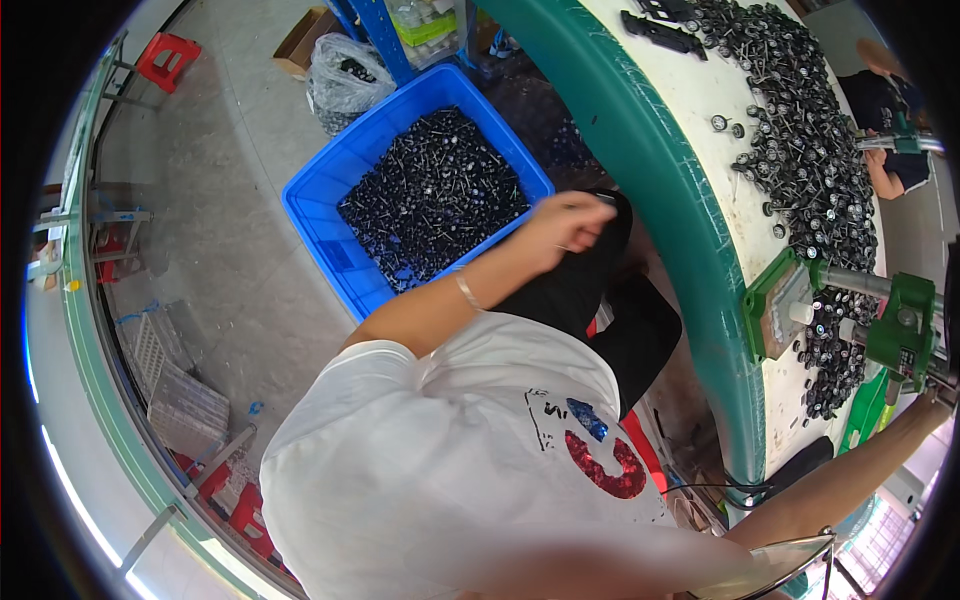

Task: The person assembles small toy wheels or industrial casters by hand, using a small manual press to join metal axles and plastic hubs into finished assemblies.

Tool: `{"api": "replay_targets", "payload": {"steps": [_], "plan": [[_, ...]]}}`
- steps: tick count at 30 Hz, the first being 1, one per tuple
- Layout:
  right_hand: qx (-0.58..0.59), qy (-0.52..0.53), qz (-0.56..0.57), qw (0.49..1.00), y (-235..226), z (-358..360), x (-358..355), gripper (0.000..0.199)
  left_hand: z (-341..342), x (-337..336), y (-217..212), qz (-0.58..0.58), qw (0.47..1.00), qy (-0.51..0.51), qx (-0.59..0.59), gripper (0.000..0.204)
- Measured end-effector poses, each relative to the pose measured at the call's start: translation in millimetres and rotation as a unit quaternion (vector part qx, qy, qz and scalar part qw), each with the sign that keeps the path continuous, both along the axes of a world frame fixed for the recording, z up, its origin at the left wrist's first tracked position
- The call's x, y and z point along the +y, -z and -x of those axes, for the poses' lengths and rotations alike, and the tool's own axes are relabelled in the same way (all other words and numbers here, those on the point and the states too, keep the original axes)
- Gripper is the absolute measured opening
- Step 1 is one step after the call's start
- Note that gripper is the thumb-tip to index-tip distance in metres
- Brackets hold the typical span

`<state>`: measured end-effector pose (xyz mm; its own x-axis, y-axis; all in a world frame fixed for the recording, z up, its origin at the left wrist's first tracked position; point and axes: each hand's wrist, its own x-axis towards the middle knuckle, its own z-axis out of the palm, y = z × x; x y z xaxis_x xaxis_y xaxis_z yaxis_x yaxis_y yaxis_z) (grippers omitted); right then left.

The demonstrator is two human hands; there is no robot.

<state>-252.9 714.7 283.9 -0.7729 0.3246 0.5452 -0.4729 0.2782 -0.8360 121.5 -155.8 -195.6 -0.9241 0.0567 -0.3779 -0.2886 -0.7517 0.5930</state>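
Note:
My left hand [575, 222] is curled closed above my lap, near the right rim of a blue plastic bin [318, 168]. It is slightly blurred; a small dark bit shows at its fingertips, too small to name. Inside the bin lies a heap of small black wheels with metal pins [435, 190]. My right arm stretches to the far right, where my right hand [938, 392] is at the metal parts of a green bench press [900, 330]; its fingers are mostly hidden. Beside the press, a long pile of black wheels on metal axles [800, 130] covers part of the white tabletop [715, 160].
The table has a green padded edge [700, 250]. Black plastic parts [665, 35] lie at its far end. Behind the bin are a clear bag [345, 75] and a cardboard box [303, 40]. A red stool [168, 60] stands far left. Another person's arm [884, 178] is across the table.

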Motion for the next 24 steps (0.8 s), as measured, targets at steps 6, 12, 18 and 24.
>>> {"api": "replay_targets", "payload": {"steps": [6,12,18,24], "plan": [[-0.045,-0.024,0.007,0.999,-9.9,4.5,3.9,0.039,-92.9,-101.6,201.2,-0.024,0.974,-0.078,-0.213,0.026],[-0.103,-0.043,0.066,0.992,145.9,-66.2,-220.2,0.043,-185.9,-129.5,260.1,0.45,0.821,0.07,-0.344,0.043],[-0.082,-0.007,0.078,0.994,154.2,-232.8,-368.5,0.046,-180.3,-71.6,265.3,0.575,0.788,0.067,-0.208,0.035],[-0.141,0.007,0.033,0.99,253.0,-255.5,-331.7,0.041,-199.4,-126.9,325.8,0.569,0.805,0.05,-0.16,0.037]]}}
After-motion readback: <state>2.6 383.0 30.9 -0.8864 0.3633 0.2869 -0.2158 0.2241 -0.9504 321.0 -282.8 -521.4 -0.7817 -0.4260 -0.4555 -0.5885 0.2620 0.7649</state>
